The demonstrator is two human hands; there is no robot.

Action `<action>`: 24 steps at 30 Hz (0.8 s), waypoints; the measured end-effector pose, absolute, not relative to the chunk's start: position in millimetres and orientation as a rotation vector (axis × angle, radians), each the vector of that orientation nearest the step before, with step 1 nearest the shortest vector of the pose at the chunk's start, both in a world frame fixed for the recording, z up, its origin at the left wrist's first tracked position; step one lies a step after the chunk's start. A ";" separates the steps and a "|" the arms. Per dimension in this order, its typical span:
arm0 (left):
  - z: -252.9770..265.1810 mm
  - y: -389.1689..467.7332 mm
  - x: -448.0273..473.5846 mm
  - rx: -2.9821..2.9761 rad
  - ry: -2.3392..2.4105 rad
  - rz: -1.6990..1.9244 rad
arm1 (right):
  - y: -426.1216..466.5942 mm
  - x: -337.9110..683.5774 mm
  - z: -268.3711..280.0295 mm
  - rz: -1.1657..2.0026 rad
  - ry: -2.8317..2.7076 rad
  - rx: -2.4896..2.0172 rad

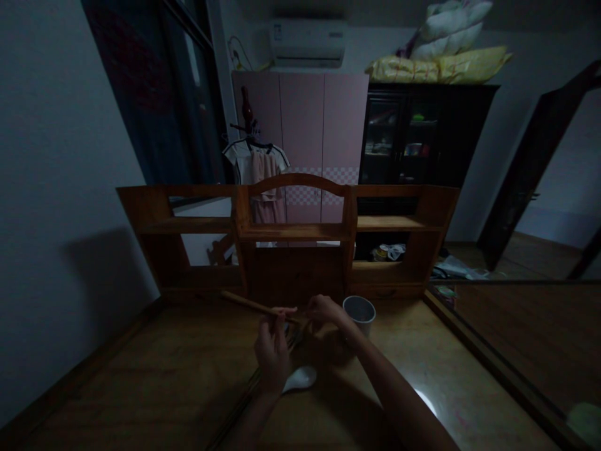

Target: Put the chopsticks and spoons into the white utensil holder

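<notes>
In the dim head view, my left hand (273,347) grips a long wooden stick (248,303) that slants up to the left. My right hand (323,313) is closed in a pinch near the stick's right end; what lies between its fingertips is too dark to tell. Beneath my left hand and forearm, several thin dark sticks (244,401) lie on the table. A white spoon (303,377) rests just right of my left wrist. Partly behind my right forearm stands a grey cup (359,311). A dark roundish thing (339,351) below that forearm is unclear.
The wooden table (178,369) carries a wooden shelf unit (295,233) along its far edge. A wall (61,250) borders it on the left, and a raised wooden edge (483,351) runs along its right side. Beyond stand a pink wardrobe (303,119) and a black cabinet (455,131).
</notes>
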State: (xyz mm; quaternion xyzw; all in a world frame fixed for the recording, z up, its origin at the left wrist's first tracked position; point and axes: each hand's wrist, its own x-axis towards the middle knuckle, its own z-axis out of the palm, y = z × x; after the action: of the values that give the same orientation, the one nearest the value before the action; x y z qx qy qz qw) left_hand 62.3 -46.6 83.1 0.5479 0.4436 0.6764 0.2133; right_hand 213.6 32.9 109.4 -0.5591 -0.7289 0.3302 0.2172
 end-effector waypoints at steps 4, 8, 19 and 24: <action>71.3 -47.1 70.1 1.589 1.187 1.733 | 29.9 218.5 122.4 0.855 -2.011 -1.481; 64.4 -50.4 80.9 1.620 1.168 1.567 | 13.5 227.8 162.2 0.753 -1.953 -1.315; 50.4 -63.3 111.4 1.663 0.791 1.091 | -41.4 266.1 220.4 0.573 -2.176 -1.130; 54.5 -66.7 109.8 1.660 0.840 1.058 | -40.1 272.3 222.8 0.710 -2.223 -1.123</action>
State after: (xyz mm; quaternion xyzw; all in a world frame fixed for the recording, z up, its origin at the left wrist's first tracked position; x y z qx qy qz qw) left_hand 109.8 -66.7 54.5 0.6804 0.3444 0.4337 0.4800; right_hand 272.3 -40.1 222.8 -0.4171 -0.8260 0.2638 0.2723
